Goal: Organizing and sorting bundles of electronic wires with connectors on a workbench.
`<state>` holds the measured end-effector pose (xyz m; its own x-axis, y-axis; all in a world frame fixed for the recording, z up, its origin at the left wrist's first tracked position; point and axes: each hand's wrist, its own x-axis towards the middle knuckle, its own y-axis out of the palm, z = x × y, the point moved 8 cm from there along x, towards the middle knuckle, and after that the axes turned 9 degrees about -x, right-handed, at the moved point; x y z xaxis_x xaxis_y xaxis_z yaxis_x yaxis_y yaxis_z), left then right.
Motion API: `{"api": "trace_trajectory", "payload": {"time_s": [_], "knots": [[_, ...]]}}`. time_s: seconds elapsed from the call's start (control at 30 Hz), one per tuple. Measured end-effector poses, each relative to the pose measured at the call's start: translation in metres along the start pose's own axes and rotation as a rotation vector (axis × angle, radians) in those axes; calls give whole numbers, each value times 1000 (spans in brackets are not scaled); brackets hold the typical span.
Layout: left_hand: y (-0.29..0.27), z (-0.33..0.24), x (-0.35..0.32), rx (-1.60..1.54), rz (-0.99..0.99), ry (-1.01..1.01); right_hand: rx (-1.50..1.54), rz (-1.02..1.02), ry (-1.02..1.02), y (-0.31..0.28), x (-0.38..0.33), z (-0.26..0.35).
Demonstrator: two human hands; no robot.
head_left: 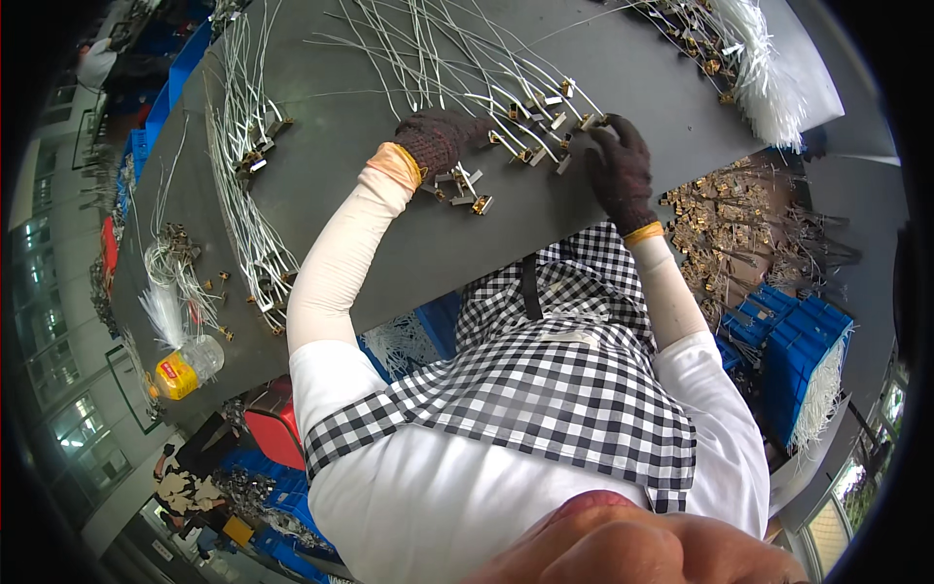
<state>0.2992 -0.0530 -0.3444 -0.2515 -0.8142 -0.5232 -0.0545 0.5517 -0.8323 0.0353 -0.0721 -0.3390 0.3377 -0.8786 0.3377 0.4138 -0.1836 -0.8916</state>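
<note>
Both my hands wear dark brown knit gloves with yellow cuffs. My left hand (438, 141) reaches over the grey tabletop (389, 282), its fingers stretched toward a loose group of white wires with metal-and-brass end pieces (530, 127). A few more such end pieces (462, 190) lie just below its palm, partly covered by it. On the other side of the group, my right hand (621, 170) has its fingers apart, the fingertips beside the outermost end pieces. I see nothing held in either hand. The wires (418, 49) fan out toward the far edge.
Bundled wires (229, 146) lie along the table's left. A cut plastic bottle (190, 368) stands at the left corner, white strands near it. More strands (764, 78) hang at the far right. Brass-ended pieces (730, 219) and a blue crate (803, 360) are beyond the right edge.
</note>
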Motion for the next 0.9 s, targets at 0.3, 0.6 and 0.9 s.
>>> {"api": "trace_trajectory", "payload": {"time_s": [0.3, 0.6, 0.9], "knots": [[12, 4, -1, 28, 76, -51, -250, -121, 69, 4, -31, -76], [3, -19, 8, 172, -127, 251, -218, -160, 77, 5, -35, -79], [6, 3, 46, -214, -198, 28, -205, -185, 60, 6, -37, -82]]}}
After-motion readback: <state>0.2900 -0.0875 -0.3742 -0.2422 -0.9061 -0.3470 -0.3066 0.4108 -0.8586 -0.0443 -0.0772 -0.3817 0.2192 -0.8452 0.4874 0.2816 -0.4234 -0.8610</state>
